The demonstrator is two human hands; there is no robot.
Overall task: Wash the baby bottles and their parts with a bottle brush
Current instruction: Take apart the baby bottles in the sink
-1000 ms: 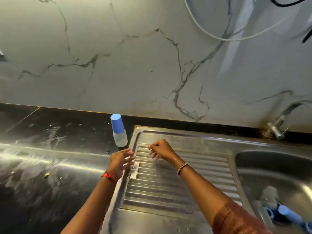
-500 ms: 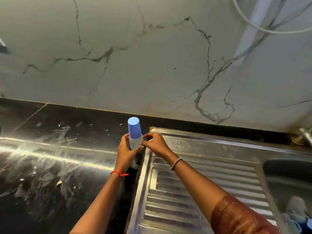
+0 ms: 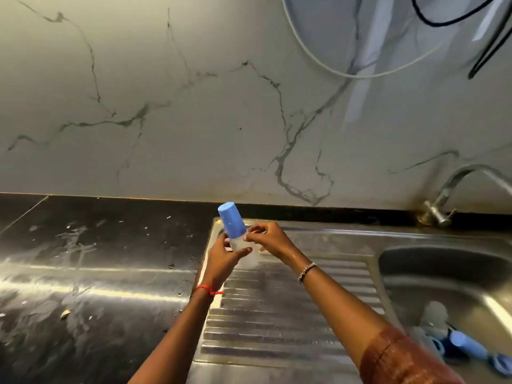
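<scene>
While it hangs tilted above the ribbed steel drainboard (image 3: 279,317): clear plastic baby bottle with blue cap (image 3: 232,224); left hand (image 3: 221,260) grips its body, right hand (image 3: 267,236) pinches its neck.

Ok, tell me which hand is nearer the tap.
Right. The right hand pinches the bottle on its side toward the tap; the left hand grips its other side, farther away.
</scene>
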